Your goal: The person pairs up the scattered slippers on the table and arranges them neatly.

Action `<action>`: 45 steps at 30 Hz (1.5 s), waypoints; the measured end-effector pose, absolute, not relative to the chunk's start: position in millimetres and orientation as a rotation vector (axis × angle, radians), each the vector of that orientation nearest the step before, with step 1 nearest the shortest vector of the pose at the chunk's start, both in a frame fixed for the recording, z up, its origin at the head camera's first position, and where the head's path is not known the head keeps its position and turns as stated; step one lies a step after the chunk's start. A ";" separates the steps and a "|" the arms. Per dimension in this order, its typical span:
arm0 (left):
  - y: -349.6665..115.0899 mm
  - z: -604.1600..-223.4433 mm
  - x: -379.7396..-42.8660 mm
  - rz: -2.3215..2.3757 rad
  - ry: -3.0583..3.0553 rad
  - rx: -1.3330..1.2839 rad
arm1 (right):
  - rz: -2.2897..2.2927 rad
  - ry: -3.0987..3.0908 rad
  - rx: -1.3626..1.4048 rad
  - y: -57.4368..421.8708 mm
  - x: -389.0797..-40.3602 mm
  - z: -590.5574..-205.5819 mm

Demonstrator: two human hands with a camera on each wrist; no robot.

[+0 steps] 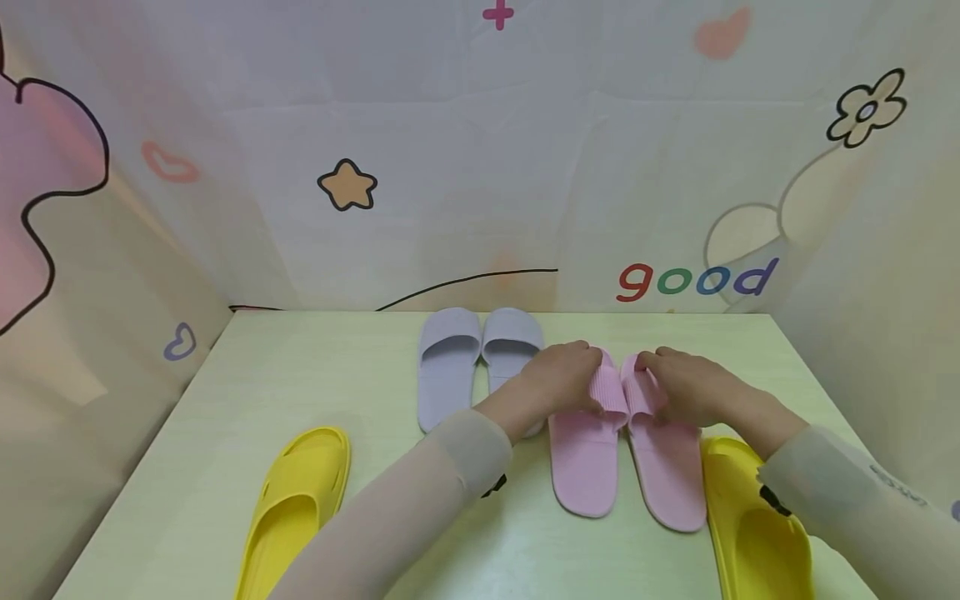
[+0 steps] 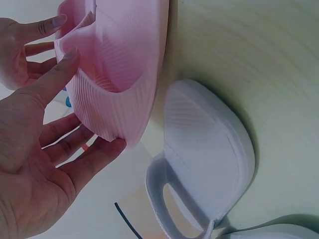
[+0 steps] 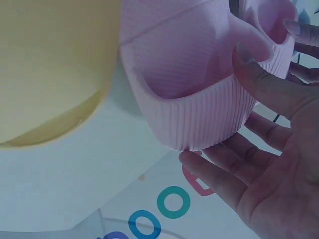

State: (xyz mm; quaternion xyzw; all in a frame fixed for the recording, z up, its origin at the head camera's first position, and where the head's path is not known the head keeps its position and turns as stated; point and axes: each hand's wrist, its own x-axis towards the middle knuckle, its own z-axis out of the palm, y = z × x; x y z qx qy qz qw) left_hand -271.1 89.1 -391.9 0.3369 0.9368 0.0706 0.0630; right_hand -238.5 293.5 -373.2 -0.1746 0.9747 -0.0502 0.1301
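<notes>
Two pink slippers stand side by side at the right of the tabletop, toes toward the back wall. My left hand (image 1: 558, 377) holds the left pink slipper (image 1: 585, 471) by its ribbed strap. In the left wrist view the thumb lies at the strap's opening edge and the fingertips touch the toe end of the strap (image 2: 102, 109). The right pink slipper (image 1: 670, 483) is held the same way by my right hand (image 1: 693, 385), thumb over the strap edge and fingers at its front (image 3: 204, 117). Both soles rest on or close to the table; which, I cannot tell.
A pair of grey slippers (image 1: 446, 387) sits left of the pink ones by the back wall, partly behind my left hand. One yellow slipper (image 1: 303, 475) lies at front left. Another yellow slipper (image 1: 738, 475) lies under my right forearm, close to the pink slipper. Printed cloth (image 1: 480, 183) surrounds the table.
</notes>
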 end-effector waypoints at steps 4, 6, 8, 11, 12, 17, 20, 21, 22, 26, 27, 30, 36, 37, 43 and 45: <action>91.3 -391.3 -275.8 0.221 2.841 1.002 | -0.145 2.829 -0.498 294.7 -243.3 -372.9; 92.9 -391.8 -278.2 0.226 2.845 0.993 | -0.144 2.830 -0.498 294.7 -245.9 -372.9; 94.0 -392.6 -280.9 0.230 2.851 0.990 | -0.142 2.831 -0.501 294.8 -249.0 -373.3; 95.4 -392.7 -285.5 0.232 2.865 0.977 | -0.138 2.842 -0.493 294.3 -254.0 -374.0; 95.6 -392.5 -286.9 0.233 2.869 0.975 | -0.137 2.846 -0.491 294.4 -255.5 -374.1; 97.6 -391.9 -293.1 0.246 2.881 0.962 | -0.147 2.845 -0.464 295.3 -263.0 -374.3; 100.1 -392.2 -296.6 0.240 2.890 0.955 | -0.155 2.844 -0.451 296.5 -267.4 -374.2; 100.9 -392.3 -297.7 0.237 2.893 0.951 | -0.158 2.843 -0.444 296.9 -268.7 -374.0; 101.7 -392.2 -298.4 0.237 2.897 0.947 | -0.160 2.844 -0.438 297.2 -270.2 -373.9; 104.9 -392.5 -301.9 0.237 2.908 0.933 | -0.158 2.849 -0.414 298.2 -275.9 -373.9; 105.6 -392.4 -302.8 0.239 2.913 0.929 | -0.156 2.854 -0.412 298.7 -277.5 -374.0; 107.9 -391.8 -305.4 0.242 2.929 0.923 | -0.146 2.867 -0.413 300.5 -282.0 -375.0; 110.4 -391.0 -311.5 0.225 2.953 0.895 | -0.141 2.901 -0.420 303.5 -290.3 -377.2; 110.7 -391.1 -313.0 0.224 2.955 0.886 | -0.138 2.908 -0.420 303.7 -291.8 -377.5; 112.4 -393.3 -321.3 0.228 2.966 0.857 | -0.150 2.918 -0.388 304.3 -299.6 -379.5; 112.7 -393.9 -323.4 0.227 2.965 0.852 | -0.163 2.916 -0.370 303.7 -301.4 -380.1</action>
